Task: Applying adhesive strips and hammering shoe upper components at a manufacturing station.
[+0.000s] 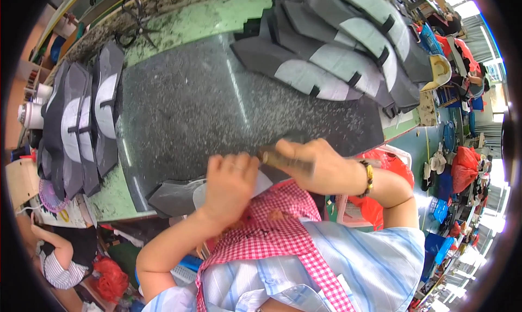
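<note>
Grips a brown tool (285, 162), partly blurred, in the right hand (331, 168), with fingers wrapped round it and one end pointing toward the left fingertips. Bends the left hand (231, 187) over a grey-and-white piece (174, 199), with fingers held close together; cannot tell whether pinching it or only pressing on it. Has that piece at the near edge of a black board (179, 105), partly covered by the left hand, just in front of a red checked apron (283, 206). Wears a yellow bracelet (370, 178) on the right wrist and a striped shirt (375, 246) under the apron. Shows pale scraps strewn over the board, laid on a green tabletop (117, 195). Bears a right pile (337, 53) of similar overlapping pieces with black tabs, a left pile (81, 127) of the same kind, and black scissors (140, 28) near the far edge. Includes a red bag (375, 208) beneath the right forearm, beside the tabletop.
</note>
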Motion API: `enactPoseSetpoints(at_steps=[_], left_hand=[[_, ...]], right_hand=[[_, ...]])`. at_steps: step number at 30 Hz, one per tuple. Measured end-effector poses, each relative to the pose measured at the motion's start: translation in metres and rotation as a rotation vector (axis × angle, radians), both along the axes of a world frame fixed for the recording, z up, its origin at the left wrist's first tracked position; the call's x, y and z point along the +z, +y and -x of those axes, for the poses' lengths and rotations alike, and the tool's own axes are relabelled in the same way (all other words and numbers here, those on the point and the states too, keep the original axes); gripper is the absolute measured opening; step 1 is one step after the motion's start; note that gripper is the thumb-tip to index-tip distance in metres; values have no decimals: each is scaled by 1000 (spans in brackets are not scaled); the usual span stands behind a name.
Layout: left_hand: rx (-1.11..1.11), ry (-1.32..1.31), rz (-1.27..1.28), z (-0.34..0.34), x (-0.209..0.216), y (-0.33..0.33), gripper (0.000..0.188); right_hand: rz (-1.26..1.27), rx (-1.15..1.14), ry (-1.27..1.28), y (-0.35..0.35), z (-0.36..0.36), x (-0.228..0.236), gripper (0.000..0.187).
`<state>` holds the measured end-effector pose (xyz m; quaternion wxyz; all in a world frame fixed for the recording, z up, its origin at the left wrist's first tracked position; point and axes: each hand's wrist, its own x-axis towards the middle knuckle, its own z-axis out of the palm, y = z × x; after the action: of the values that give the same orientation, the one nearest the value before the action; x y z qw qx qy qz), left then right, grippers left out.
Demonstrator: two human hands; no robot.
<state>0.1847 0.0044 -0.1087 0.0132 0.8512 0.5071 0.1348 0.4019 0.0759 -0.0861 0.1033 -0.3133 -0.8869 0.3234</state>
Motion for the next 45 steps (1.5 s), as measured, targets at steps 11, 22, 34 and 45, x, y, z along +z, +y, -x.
enactPoseSetpoints(at_steps=[11,22,34,45], left_hand=[[345,-626,468,43,4,-11,26],[74,-154,-127,49,-18,-43,27],[18,-223,29,73,-15,-57,32],[31,-483,63,-4,-24,10,24]], right_hand=[[-18,126,-181,-1,28,24,21],[-14,131,-37,-10,46,17,15],[27,113,30,-10,70,23,28],[-98,-104,-287,4,1,42,16]])
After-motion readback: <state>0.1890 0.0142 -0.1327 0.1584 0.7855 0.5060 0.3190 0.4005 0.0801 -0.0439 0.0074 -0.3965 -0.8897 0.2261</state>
